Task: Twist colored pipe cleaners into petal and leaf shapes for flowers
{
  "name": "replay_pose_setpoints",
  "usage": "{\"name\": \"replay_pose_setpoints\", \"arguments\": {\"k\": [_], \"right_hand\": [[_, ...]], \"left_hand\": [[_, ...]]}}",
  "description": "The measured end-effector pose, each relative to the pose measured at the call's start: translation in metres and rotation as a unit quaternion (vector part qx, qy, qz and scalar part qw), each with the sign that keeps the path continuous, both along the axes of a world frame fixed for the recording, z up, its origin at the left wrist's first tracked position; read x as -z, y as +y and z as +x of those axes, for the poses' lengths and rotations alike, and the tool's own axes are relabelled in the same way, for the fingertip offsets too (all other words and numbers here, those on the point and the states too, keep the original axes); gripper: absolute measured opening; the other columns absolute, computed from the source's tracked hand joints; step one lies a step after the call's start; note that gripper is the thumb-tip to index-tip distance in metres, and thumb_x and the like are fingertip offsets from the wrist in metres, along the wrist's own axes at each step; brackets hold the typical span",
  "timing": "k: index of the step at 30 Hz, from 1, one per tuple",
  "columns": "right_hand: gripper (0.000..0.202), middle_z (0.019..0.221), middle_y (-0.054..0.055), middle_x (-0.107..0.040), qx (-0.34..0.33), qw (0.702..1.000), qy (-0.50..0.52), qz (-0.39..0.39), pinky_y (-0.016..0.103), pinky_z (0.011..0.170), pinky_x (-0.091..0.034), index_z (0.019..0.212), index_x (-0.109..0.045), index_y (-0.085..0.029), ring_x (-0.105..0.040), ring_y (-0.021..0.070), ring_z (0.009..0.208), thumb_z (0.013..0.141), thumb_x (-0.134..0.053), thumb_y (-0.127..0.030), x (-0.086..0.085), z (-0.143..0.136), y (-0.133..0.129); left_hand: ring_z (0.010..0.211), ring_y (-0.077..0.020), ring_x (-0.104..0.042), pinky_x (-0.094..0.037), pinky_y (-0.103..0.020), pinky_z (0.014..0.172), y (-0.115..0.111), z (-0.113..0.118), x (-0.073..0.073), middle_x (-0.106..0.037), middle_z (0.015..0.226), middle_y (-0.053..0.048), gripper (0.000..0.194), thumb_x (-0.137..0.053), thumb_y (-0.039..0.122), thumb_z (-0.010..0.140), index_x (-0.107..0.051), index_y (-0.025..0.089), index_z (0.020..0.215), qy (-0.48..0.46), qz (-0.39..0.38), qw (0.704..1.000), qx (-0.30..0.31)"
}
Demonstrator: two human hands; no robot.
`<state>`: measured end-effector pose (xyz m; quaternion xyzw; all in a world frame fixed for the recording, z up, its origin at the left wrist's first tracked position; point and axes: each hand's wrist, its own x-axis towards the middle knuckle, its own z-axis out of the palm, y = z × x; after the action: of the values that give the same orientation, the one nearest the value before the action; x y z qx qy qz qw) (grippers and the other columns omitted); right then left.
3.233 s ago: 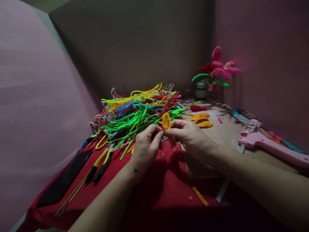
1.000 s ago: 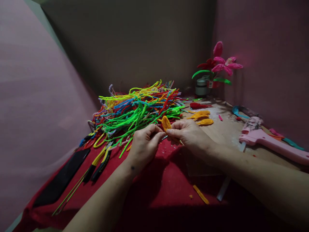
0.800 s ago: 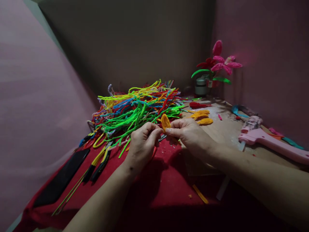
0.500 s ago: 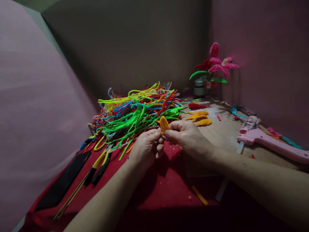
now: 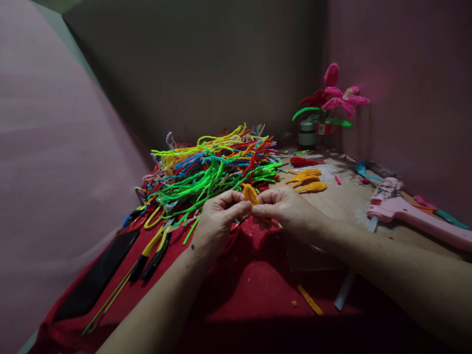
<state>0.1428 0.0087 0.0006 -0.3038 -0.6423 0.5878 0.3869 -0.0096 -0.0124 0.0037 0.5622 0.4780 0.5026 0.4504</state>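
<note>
Between my two hands is a small orange fuzzy petal (image 5: 250, 193), its rounded tip up and leaning left. My left hand (image 5: 223, 214) pinches its lower left side between thumb and forefinger. From the right, my right hand (image 5: 282, 209) grips its base, thumb in front and fingers curled behind. Just behind the hands lies a big tangled heap of coloured pipe cleaners (image 5: 210, 172). Several finished orange petals (image 5: 311, 187) rest on the board to the right, near a red petal (image 5: 306, 162).
Yellow-black pliers (image 5: 157, 253), a black flat object (image 5: 98, 275) and scissors handles (image 5: 152, 219) lie at left on the red cloth (image 5: 243, 295). At right are a pink glue gun (image 5: 416, 216) and a pink flower (image 5: 346, 100). An orange strip (image 5: 309, 300) sits near the front.
My left hand's fingers have shifted up against the petal, which now leans more to the left and shows less above the fingers. The view has turned slightly left.
</note>
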Motion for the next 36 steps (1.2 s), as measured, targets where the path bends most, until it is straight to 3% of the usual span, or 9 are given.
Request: {"name": "replay_pose_setpoints", "arguments": {"k": [6,10,12,15,19,24,27,32,36], "right_hand": [[0.022,0.047,-0.003,-0.046,0.0,1.0,-0.023,0.013,0.022,0.043,-0.026,0.051,-0.049,-0.014,-0.037,0.0063,0.043,0.068,-0.058,-0.026,0.002,0.002,0.0],[0.022,0.044,-0.003,-0.045,-0.023,0.999,-0.046,-0.004,0.022,0.041,-0.026,0.05,-0.049,-0.015,-0.036,0.0062,0.04,0.068,-0.056,-0.024,0.002,0.003,-0.001],[0.02,0.043,-0.004,-0.044,-0.033,0.997,-0.063,-0.009,0.022,0.04,-0.025,0.05,-0.05,-0.015,-0.035,0.0058,0.039,0.067,-0.055,-0.022,0.003,0.003,-0.001],[0.018,0.041,-0.004,-0.042,-0.035,0.996,-0.08,-0.017,0.022,0.038,-0.023,0.05,-0.05,-0.015,-0.033,0.0053,0.038,0.066,-0.055,-0.02,0.005,0.001,-0.002],[0.018,0.042,-0.004,-0.044,-0.016,0.997,-0.054,-0.047,0.022,0.04,-0.027,0.049,-0.048,-0.015,-0.035,0.0059,0.038,0.065,-0.055,-0.021,0.006,-0.002,-0.002],[0.017,0.045,-0.004,-0.044,0.016,0.998,-0.047,-0.024,0.021,0.041,-0.027,0.051,-0.049,-0.015,-0.035,0.0059,0.041,0.067,-0.053,-0.021,0.007,-0.003,-0.004],[0.018,0.045,-0.005,-0.041,0.04,0.997,-0.072,0.006,0.021,0.042,-0.025,0.051,-0.048,-0.015,-0.034,0.0054,0.042,0.068,-0.052,-0.02,0.009,-0.002,-0.006],[0.016,0.046,-0.005,-0.038,0.043,0.996,-0.08,0.021,0.021,0.042,-0.023,0.053,-0.047,-0.015,-0.03,0.0052,0.044,0.069,-0.049,-0.019,0.01,-0.002,-0.006],[0.018,0.046,-0.005,-0.037,0.031,0.997,-0.068,0.0,0.021,0.043,-0.024,0.052,-0.045,-0.016,-0.031,0.0055,0.044,0.069,-0.05,-0.021,0.013,-0.004,-0.005]], "left_hand": [[0.054,-0.0062,-0.048,-0.037,-0.019,0.054,0.004,-0.003,0.003,-0.055,0.061,0.003,0.014,-0.07,0.022,0.066,-0.058,0.014,0.069,-0.036,-0.011,0.999,0.038],[0.057,-0.0078,-0.053,-0.04,-0.02,0.055,0.004,-0.007,-0.005,-0.061,0.074,0.0,0.026,-0.069,0.021,0.066,-0.062,0.018,0.091,-0.063,-0.031,0.995,0.071],[0.058,-0.0086,-0.054,-0.041,-0.021,0.054,0.003,-0.007,-0.008,-0.063,0.077,-0.002,0.027,-0.069,0.022,0.066,-0.064,0.016,0.092,-0.04,-0.033,0.996,0.072],[0.049,-0.0066,-0.049,-0.037,-0.018,0.047,0.001,-0.004,-0.008,-0.059,0.063,0.0,0.016,-0.068,0.025,0.067,-0.065,0.013,0.077,-0.002,-0.019,0.999,0.033],[0.04,-0.0037,-0.037,-0.03,-0.017,0.04,-0.002,0.006,-0.005,-0.049,0.048,0.005,0.012,-0.066,0.025,0.068,-0.062,0.014,0.067,-0.024,0.012,0.998,-0.051],[0.055,-0.0067,-0.049,-0.037,-0.017,0.05,-0.004,0.011,-0.008,-0.061,0.062,0.001,0.002,-0.066,0.016,0.066,-0.066,0.014,0.066,0.055,0.11,0.985,-0.124],[0.053,-0.0064,-0.048,-0.036,-0.018,0.048,0.0,0.004,-0.009,-0.062,0.064,0.001,0.008,-0.066,0.02,0.067,-0.068,0.016,0.074,0.072,0.075,0.99,-0.091],[0.041,-0.0039,-0.035,-0.024,-0.018,0.04,0.005,-0.005,-0.007,-0.053,0.052,0.002,0.019,-0.063,0.032,0.071,-0.065,0.013,0.074,0.046,-0.049,0.997,0.042],[0.044,-0.0041,-0.037,-0.026,-0.018,0.042,0.003,-0.004,-0.01,-0.055,0.055,0.001,0.02,-0.065,0.031,0.07,-0.064,0.011,0.07,0.037,-0.065,0.995,0.058]]}}
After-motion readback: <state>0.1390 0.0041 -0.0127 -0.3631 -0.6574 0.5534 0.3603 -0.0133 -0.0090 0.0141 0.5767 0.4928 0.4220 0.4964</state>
